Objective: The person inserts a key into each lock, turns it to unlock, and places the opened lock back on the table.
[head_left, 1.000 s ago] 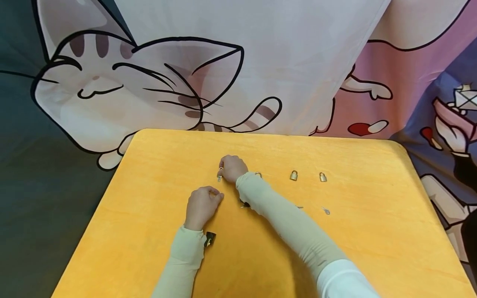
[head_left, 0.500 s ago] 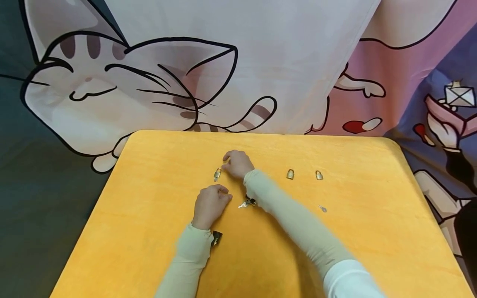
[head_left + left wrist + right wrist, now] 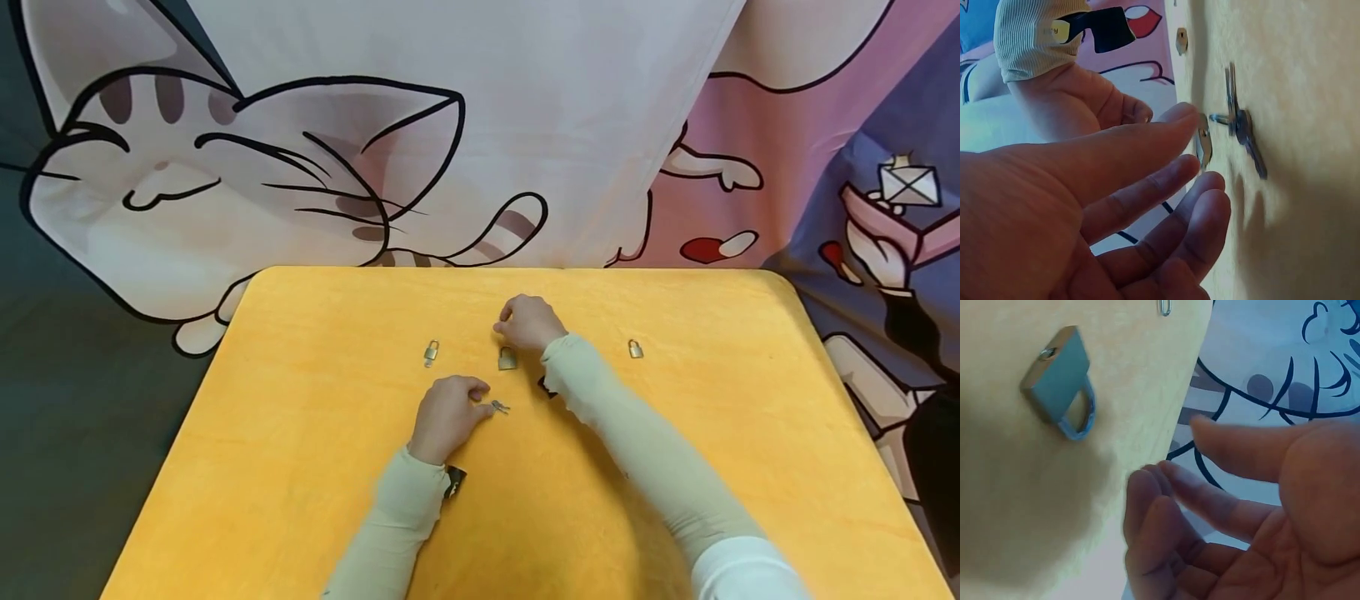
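My left hand (image 3: 450,417), fingers loosely bent, hovers beside a small bunch of keys (image 3: 499,407) on the table. The left wrist view shows those keys (image 3: 1244,128) just past the thumb and fingertips, with a gap between. Behind them lies a padlock (image 3: 507,359). Over this padlock's far side is my right hand (image 3: 531,321). It holds nothing; in the right wrist view its fingers (image 3: 1154,531) are relaxed, apart from the brass padlock (image 3: 1060,375) with its closed shackle. Farther left lies another padlock (image 3: 431,353) with a small silvery piece at its lower end.
One more padlock (image 3: 635,349) lies to the right on the yellow table (image 3: 300,500). My right sleeve (image 3: 637,442) crosses the table and covers part of it. A printed cartoon cloth (image 3: 585,125) hangs behind the table's far edge.
My right hand has let go of the leftmost padlock and moved right, past the middle one. My left hand has shifted right to the keys. The head view has turned slightly right.
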`<state>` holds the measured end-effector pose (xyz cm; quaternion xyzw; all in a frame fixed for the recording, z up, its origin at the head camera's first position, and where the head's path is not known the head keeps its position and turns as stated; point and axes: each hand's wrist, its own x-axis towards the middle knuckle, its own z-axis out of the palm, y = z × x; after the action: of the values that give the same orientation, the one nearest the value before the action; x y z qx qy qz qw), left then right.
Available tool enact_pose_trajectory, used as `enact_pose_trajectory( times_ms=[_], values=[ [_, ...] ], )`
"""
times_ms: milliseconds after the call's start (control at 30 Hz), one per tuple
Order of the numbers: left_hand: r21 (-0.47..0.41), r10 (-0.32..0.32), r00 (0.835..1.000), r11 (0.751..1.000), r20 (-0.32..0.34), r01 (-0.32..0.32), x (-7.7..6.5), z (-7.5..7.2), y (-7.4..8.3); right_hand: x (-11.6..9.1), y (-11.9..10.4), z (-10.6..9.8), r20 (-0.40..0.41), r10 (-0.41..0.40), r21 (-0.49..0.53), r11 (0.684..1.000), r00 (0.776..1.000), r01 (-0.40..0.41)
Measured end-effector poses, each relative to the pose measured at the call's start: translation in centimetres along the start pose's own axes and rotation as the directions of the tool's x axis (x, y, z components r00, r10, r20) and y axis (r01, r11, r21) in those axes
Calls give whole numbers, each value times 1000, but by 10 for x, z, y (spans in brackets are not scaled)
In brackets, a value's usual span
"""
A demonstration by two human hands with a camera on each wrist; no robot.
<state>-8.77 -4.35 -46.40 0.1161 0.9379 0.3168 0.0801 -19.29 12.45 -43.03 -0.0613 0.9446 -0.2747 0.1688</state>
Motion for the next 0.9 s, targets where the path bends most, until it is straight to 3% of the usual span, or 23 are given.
enact_pose_trajectory(
  times_ms=[167,333,567,733,900],
  values=[
    [41,25,999,999,45,-27,0,4,5,-11,6,2,-7,25,-72,997,1000,-25],
    [108,46,998,993,48,-51,1,11,8,-18,9,10,8,52,-89,995,999,-51],
    [152,50,999,987,21,-52,1,19,9,-20,15,23,33,46,-45,998,998,-44],
    [109,25,999,994,35,-29,2,17,10,-20,20,28,36,26,18,999,999,-27],
    [78,45,999,996,31,-47,3,13,9,-23,26,29,47,-13,109,994,999,8]
  ],
)
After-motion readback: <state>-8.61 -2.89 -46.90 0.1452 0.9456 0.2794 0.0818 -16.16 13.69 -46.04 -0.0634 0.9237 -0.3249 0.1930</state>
